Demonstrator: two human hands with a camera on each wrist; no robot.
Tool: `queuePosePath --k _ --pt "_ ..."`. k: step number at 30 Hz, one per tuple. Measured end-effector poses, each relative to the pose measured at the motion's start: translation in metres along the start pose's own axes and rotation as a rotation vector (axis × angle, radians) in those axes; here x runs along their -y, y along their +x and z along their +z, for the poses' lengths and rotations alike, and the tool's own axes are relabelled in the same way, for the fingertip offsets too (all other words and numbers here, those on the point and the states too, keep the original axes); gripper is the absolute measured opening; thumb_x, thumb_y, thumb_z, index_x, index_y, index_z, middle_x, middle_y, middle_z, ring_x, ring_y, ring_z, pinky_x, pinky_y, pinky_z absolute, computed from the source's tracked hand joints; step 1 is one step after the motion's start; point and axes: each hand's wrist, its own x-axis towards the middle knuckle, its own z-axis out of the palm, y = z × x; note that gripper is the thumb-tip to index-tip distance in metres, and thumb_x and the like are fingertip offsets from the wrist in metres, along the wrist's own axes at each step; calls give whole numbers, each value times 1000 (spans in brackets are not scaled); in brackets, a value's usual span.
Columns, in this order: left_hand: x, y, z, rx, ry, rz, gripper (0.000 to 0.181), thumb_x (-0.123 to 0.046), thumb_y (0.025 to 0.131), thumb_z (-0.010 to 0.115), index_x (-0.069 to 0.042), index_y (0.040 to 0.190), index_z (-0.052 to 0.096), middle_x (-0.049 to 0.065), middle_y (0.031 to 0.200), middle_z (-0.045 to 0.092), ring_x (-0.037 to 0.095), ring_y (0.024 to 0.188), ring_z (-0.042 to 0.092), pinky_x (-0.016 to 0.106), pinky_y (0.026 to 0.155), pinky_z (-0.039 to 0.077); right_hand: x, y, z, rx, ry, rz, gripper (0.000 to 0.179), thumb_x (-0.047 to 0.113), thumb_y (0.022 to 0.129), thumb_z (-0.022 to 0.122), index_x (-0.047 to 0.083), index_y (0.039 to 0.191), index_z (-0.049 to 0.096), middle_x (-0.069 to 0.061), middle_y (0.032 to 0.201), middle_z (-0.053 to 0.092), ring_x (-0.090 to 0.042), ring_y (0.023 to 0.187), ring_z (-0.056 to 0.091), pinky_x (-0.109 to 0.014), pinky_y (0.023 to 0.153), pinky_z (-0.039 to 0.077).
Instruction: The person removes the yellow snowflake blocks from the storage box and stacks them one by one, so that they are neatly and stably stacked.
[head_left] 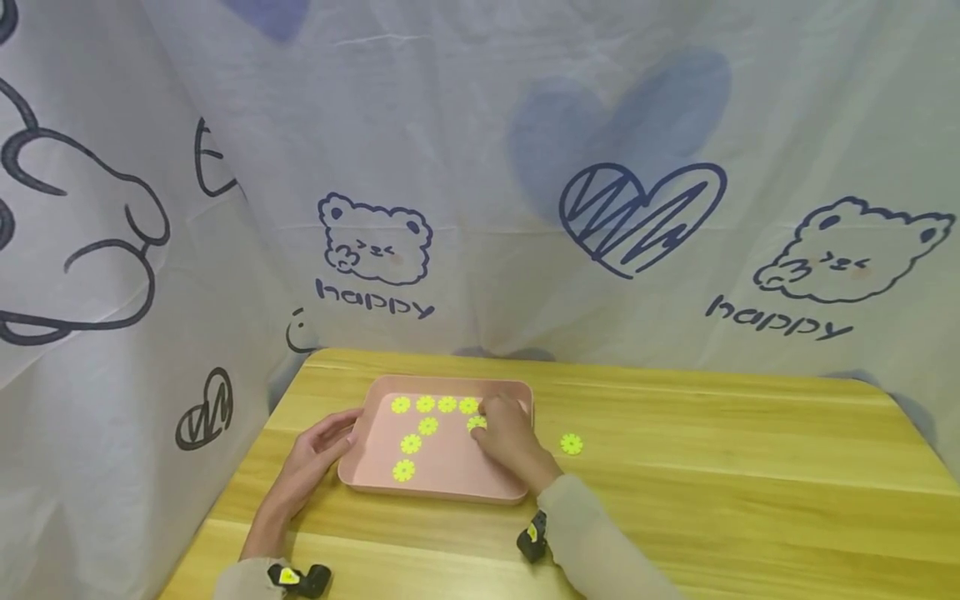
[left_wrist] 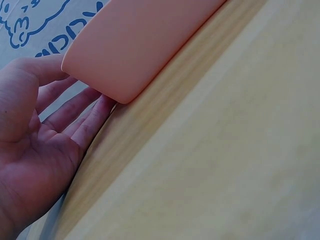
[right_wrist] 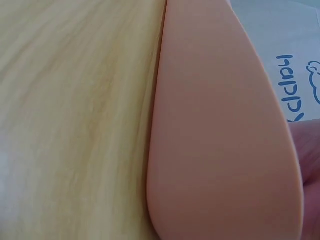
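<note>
A pink rectangular tray sits on the wooden table, with several yellow-green notched discs, each with a small central hole, lying in it. At the tray's left end is my left hand. Its thumb hooks over the rim while the other fingers lie along the outer wall. My right hand reaches over the right side into the tray. Thumb and forefinger pinch one disc below the right end of the top row. In the right wrist view, the tray wall hides most of this hand.
Four discs make the top row, including one disc; others, such as the lowest disc, slant down at left. Right of the tray, a single disc lies on the table. Printed cloth hangs behind and at left.
</note>
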Motion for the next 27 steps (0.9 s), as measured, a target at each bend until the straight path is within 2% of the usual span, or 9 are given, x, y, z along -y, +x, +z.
queuePosePath --k 5,8,11,17,22,27 --pt "0 0 0 6 1 10 50 -22 104 64 0 147 51 21 152 49 3 127 54 15 101 47 -2 2 2 8 17 16 24 6 87 80 -3 107 71 -11 106 66 -25 97 61 -41 90 55" --pt "0 0 0 11 5 19 51 -21 105 63 1 148 49 23 153 47 3 128 54 15 101 47 -2 3 3 26 29 20 23 6 87 80 1 108 69 -6 96 63 -19 83 56 -34 78 54" --pt "0 0 0 3 3 19 51 -22 104 64 1 147 50 23 153 48 1 126 54 16 100 47 -2 3 3 51 47 11 23 4 89 77 6 109 65 -4 86 61 -16 70 52 -30 65 49" --pt "2 0 -1 11 -29 28 50 -19 104 63 3 147 49 24 153 47 -1 125 55 17 101 48 -2 0 -1 36 73 -74 22 -5 92 68 8 108 60 -8 90 67 -17 72 56 -29 63 49" --pt "2 0 -1 22 -40 53 49 -16 105 61 5 148 48 26 152 46 5 128 55 16 101 47 -4 -1 -6 44 208 -105 23 -10 93 61 4 111 62 -8 79 61 -13 61 54 -23 52 44" --pt "2 1 -2 16 -31 55 48 -16 105 62 4 147 49 26 152 47 6 128 55 17 101 48 -5 -6 -12 56 374 -102 22 -12 94 58 1 112 62 -15 93 58 -20 67 65 -22 54 54"
